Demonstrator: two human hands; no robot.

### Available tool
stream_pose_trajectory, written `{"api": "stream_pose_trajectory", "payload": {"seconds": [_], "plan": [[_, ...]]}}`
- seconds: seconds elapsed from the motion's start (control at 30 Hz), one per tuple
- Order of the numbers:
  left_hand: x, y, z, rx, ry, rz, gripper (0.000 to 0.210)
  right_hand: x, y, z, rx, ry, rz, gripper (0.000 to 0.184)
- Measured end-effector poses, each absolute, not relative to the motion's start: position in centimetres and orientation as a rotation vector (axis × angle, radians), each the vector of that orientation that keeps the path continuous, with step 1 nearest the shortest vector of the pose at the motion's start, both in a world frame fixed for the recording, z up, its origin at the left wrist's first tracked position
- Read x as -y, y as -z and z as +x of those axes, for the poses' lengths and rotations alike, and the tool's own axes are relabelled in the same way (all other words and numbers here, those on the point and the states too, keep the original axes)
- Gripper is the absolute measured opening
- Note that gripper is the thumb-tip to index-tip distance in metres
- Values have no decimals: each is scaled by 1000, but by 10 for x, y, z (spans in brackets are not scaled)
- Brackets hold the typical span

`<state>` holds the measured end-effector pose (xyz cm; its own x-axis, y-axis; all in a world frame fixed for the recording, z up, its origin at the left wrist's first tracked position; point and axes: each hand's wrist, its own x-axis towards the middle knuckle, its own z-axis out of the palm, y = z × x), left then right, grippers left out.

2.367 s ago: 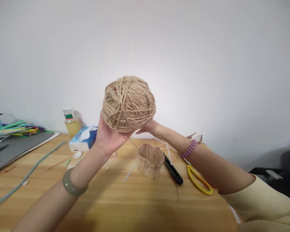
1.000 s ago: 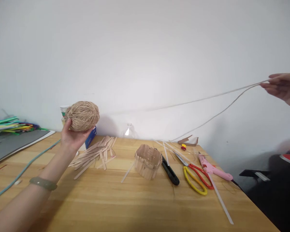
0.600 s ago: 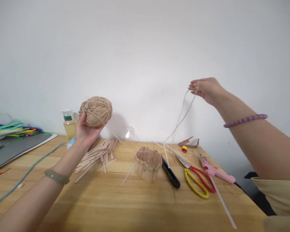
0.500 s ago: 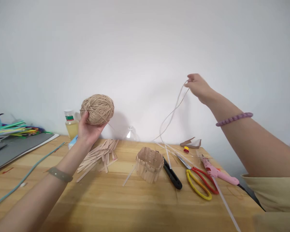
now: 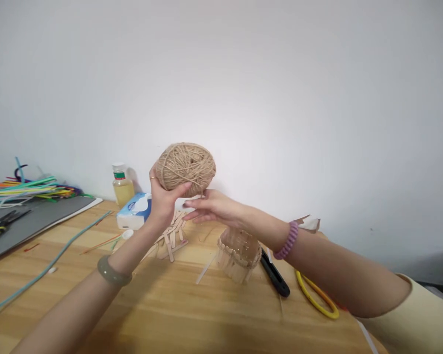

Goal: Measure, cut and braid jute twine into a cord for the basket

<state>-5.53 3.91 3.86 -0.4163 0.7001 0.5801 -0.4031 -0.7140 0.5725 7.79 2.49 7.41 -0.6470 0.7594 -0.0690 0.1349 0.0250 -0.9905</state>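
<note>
A ball of jute twine [image 5: 186, 168] is raised above the table, in front of the wall. My left hand [image 5: 164, 199] grips it from below and the left, with the thumb across its front. My right hand [image 5: 219, 209] is just under the ball's lower right side, fingers stretched out to the left and slightly apart. Whether a strand lies between those fingers is too small to make out. Below my right wrist stands a small round basket made of wooden sticks [image 5: 239, 258], upright on the table.
Loose craft sticks [image 5: 175, 236] lie behind my left forearm. A tissue pack [image 5: 135, 211] and a bottle of yellow liquid [image 5: 123, 189] stand at the back. Right of the basket are a black cutter [image 5: 275, 275] and yellow-handled scissors [image 5: 317, 297]. Pipe cleaners [image 5: 33, 189] are piled at left.
My right hand has come down and left from the upper right, where it held out a strand, to the ball. The ball and my left hand appear further right in view.
</note>
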Motion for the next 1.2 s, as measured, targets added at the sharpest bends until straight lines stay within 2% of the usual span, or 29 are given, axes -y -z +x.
{"api": "stream_pose_trajectory", "payload": {"seconds": [0.07,0.13,0.27,0.43,0.6,1.0,1.2], "plan": [[-37,-38,-54,-517,-2215,1201,77,-21,-72,72,1790,-1671,-1008,13],[-38,-36,-59,-563,-2226,1265,80,-20,-80,76,1833,-1613,-1071,19],[-45,-25,-75,-615,-2098,1255,76,-21,-117,102,1858,-1362,-916,23],[-44,-3,-83,-520,-1654,1009,50,-36,-153,133,1637,-1080,-969,23],[-29,6,-76,-344,-1431,587,29,-59,-145,164,1427,-858,-1224,23],[-40,4,-123,-289,-1564,564,28,-57,-149,298,1027,-305,-1568,22],[-41,6,-132,-324,-1556,600,26,-57,-139,326,1267,-92,-1690,21]]}}
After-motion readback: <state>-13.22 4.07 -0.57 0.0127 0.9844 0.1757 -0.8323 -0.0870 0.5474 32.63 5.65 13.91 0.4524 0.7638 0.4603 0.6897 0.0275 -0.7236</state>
